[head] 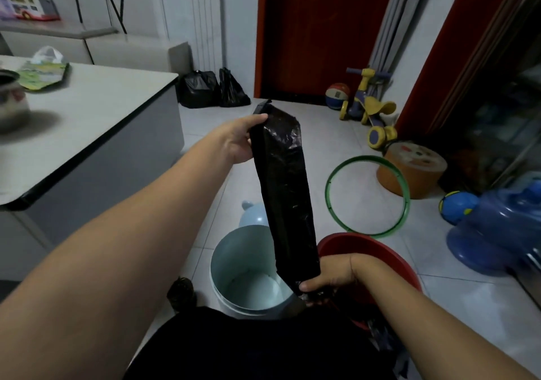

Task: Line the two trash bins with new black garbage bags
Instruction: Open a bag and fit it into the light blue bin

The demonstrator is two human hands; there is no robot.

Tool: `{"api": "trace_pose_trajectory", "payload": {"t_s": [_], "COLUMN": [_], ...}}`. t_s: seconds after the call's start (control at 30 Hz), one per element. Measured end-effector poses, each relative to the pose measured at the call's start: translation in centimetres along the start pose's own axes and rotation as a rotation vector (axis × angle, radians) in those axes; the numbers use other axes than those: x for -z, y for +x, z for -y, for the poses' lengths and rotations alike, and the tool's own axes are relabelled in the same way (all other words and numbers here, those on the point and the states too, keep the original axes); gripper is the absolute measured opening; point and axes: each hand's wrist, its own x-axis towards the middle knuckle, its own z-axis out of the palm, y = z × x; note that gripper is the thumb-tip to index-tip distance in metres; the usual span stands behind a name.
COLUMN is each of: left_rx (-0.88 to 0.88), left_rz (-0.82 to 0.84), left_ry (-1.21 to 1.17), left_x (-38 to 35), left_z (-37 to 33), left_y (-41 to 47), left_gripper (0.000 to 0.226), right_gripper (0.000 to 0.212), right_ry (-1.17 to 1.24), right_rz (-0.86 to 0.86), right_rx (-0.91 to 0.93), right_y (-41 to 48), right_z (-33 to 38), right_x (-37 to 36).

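Note:
A folded black garbage bag (284, 186) is stretched out lengthwise between my hands. My left hand (240, 141) pinches its far end, held out in front of me. My right hand (330, 277) grips its near end, low by my body. Below the bag stands a pale blue trash bin (231, 265), bare inside, with its lid (253, 217) lying behind it. A red bin (389, 259) stands just to the right, partly hidden by my right wrist and by black plastic at its near rim.
A grey-topped table (87, 133) fills the left side. Two filled black bags (213, 90) sit by the far wall near a red door. A green hoop (367, 195), orange stool (409, 169), toy scooter (369, 104), balls and a blue water jug (494, 230) crowd the floor at right.

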Motion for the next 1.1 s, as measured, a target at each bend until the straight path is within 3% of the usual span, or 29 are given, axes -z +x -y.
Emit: {"api": "trace_pose_trajectory", "payload": {"t_s": [0.4,0.67,0.8,0.87,1.0,1.1], "left_rx": [-0.149,-0.267,-0.318,-0.335,-0.363,-0.387], "left_rz": [-0.086,-0.133,-0.117,-0.086,-0.034,-0.020], "left_ry": [0.042,0.066,0.068,0.065,0.085,0.037], "left_x": [0.6,0.4,0.2,0.1,0.2,0.1], "left_z": [-2.6,-6.1,-6.8,-6.6,-5.8,-4.7], "left_y": [0.2,-0.5,-0.6,-0.5,-0.8,-1.5], "left_gripper": [0.015,0.010,0.007,0.011,0.029,0.034], "right_gripper": [0.019,0.038,0.028,0.036,0.026,0.045], "right_ry": [-0.005,0.008,0.015,-0.002,-0.056,-0.116], "right_rz": [-0.081,-0.092,-0.083,-0.091,-0.109,-0.237], "right_rx": [-0.089,-0.099,-0.111,-0.128,-0.129,0.000], "right_y": [2.2,2.7,2.8,2.9,1.5,-1.3], "right_z": [-1.8,-1.9,-2.2,-2.3,-1.4,0.9], "right_x": [-1.2,-0.8,-0.8,-0.8,-0.2,2.0]}}
